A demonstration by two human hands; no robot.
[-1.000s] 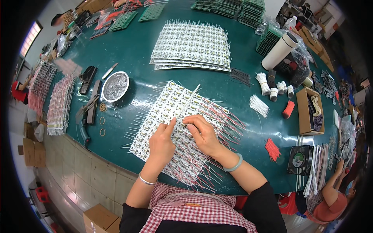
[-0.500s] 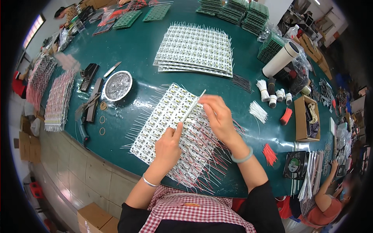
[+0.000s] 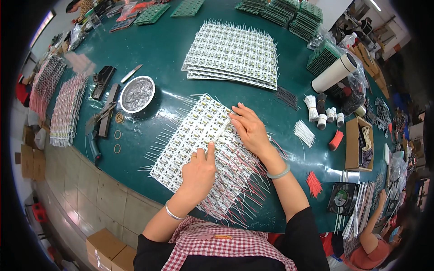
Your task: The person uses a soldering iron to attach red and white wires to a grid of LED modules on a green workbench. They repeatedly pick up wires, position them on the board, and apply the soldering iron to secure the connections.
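A white circuit-board panel [image 3: 178,151] lies slanted in front of me, with rows of small parts. White wires stick out along its left edge, and red and white wires [image 3: 239,180] spread over its right half. Across the panel runs a narrow white strip [image 3: 221,131]. At the strip's lower end rests the stretched index finger of my left hand [image 3: 198,175], its other fingers partly curled. My right hand [image 3: 252,133] lies over the strip's upper end and the panel's top right corner, fingers extended; what is under its palm is hidden.
Farther back sits a stack of similar panels [image 3: 233,54]. Left are a silver-lined bowl [image 3: 137,94], a soldering iron [image 3: 94,147] and rubber bands [image 3: 117,134]. Right are white wire bundles [image 3: 304,133], red wires [image 3: 313,184], a white bottle [image 3: 334,73], a cardboard box [image 3: 359,144] and another person [image 3: 368,244].
The strip's raised upper end has come down onto the panel. My right hand has lowered with it and its fingers have spread from a pinch. My left hand stays nearly in place.
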